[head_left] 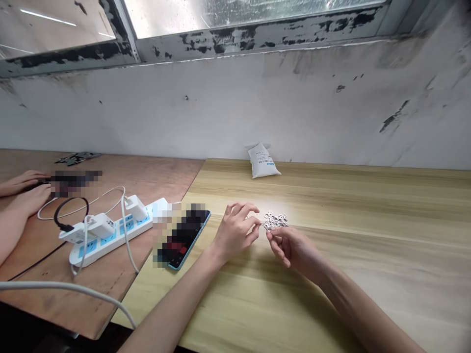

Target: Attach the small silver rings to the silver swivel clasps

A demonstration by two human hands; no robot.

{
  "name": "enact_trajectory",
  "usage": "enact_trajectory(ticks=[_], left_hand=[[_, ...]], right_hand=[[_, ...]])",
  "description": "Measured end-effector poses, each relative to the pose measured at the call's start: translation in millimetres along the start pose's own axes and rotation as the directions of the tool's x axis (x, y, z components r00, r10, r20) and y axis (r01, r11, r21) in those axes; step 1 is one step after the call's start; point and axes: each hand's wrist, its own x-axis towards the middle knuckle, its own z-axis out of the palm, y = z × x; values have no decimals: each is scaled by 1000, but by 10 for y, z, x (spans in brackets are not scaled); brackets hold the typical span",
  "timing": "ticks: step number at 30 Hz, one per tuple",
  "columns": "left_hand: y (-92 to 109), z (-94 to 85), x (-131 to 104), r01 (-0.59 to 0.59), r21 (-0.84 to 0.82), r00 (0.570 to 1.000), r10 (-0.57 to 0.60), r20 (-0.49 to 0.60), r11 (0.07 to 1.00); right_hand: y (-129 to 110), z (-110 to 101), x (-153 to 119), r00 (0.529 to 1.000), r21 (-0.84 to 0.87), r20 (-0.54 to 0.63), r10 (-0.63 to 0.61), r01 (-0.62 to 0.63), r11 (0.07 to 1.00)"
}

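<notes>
Several small silvery metal pieces (278, 220) lie in a loose pile on the pale wooden table, just beyond my fingertips. Their exact kind is too small to make out; some look ring- or hook-shaped. My left hand (235, 230) comes in from the left, thumb and index finger pinched on a tiny silvery piece at the near left edge of the pile. Close against it, my right hand (294, 251) also pinches a tiny silvery piece between thumb and index finger, its other fingers curled loosely. Whether both hands grip the same piece is unclear.
A white plastic packet (263, 162) with a label stands near the wall. Left of my hands lies a phone (191, 235), its screen blurred. A white power strip (110, 245) with chargers and cables sits on the brown table (165, 171), where another person's hands (31, 193) are.
</notes>
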Motion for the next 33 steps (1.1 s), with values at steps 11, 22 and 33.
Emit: enact_trajectory(ticks=[11, 22, 33], left_hand=[[-118, -133, 17, 64, 65, 997, -60, -54, 996], [36, 17, -37, 186, -152, 980, -172, 98, 971], [-27, -32, -16, -67, 51, 997, 68, -19, 996]], right_hand=[[-43, -150, 24, 948, -185, -231, -217, 176, 967], [173, -31, 69, 748, -964, 13, -664, 186, 190], [49, 24, 18, 966, -507, -90, -243, 166, 846]])
